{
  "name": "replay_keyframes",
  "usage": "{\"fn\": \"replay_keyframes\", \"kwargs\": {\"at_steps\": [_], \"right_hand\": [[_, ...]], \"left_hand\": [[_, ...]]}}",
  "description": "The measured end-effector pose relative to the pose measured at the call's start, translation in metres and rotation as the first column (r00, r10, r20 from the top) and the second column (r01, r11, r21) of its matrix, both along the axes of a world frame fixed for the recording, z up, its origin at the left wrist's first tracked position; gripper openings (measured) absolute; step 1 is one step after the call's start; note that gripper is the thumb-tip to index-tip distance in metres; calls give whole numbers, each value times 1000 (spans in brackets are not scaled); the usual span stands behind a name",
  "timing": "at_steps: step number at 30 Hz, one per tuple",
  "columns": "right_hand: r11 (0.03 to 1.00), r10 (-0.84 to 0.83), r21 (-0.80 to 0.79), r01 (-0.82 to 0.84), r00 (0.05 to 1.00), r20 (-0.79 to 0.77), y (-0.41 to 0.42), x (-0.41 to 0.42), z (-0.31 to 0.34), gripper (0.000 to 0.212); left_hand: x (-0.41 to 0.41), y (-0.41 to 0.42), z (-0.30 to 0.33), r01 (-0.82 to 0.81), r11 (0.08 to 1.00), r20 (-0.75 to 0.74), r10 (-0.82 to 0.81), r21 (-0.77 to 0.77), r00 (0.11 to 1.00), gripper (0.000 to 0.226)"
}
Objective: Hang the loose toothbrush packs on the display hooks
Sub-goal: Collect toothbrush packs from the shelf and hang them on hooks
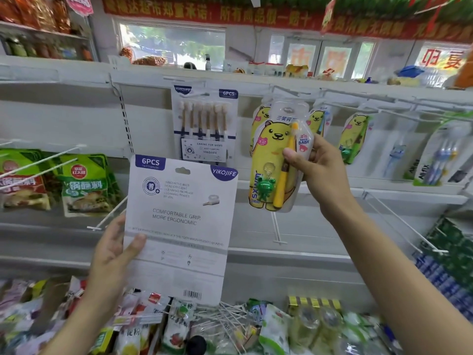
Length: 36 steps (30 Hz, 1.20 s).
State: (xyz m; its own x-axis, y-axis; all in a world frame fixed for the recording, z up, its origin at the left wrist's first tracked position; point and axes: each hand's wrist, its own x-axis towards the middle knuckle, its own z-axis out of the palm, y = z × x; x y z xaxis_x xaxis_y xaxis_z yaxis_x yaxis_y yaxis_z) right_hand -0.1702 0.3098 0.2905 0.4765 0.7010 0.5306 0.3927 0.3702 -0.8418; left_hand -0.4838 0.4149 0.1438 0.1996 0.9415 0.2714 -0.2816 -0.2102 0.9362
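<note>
Left hand fingers grip 6-pc pack, back side facing cam, below hung 6-pc pack. Right hand pinches bear pack up near hook.

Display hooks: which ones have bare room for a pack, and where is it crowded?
The hook below the bear pack in the right hand is bare, as is the one beside the left hand, which holds the white pack. The top rail right of the hung six-pack is crowded.
</note>
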Motion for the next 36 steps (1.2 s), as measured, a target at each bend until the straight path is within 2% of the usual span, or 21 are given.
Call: {"fn": "replay_keyframes", "kwargs": {"at_steps": [15,23,30,36], "right_hand": [[1000,-20,-2,20,999,-48,52,33,-9,17],[992,-76,-103,73,997,-21,108,76,-4,14],[978,-65,-200,54,997,-50,160,109,1,27],[966,-97,-245,78,993,-67,185,124,2,27]], "left_hand": [[10,13,0,-10,1000,-25,11,29,1000,40],[18,12,-3,-32,999,-54,34,32,998,42],[36,9,-7,-68,997,-106,71,27,992,38],[52,8,-12,-76,996,-123,80,39,989,37]]}}
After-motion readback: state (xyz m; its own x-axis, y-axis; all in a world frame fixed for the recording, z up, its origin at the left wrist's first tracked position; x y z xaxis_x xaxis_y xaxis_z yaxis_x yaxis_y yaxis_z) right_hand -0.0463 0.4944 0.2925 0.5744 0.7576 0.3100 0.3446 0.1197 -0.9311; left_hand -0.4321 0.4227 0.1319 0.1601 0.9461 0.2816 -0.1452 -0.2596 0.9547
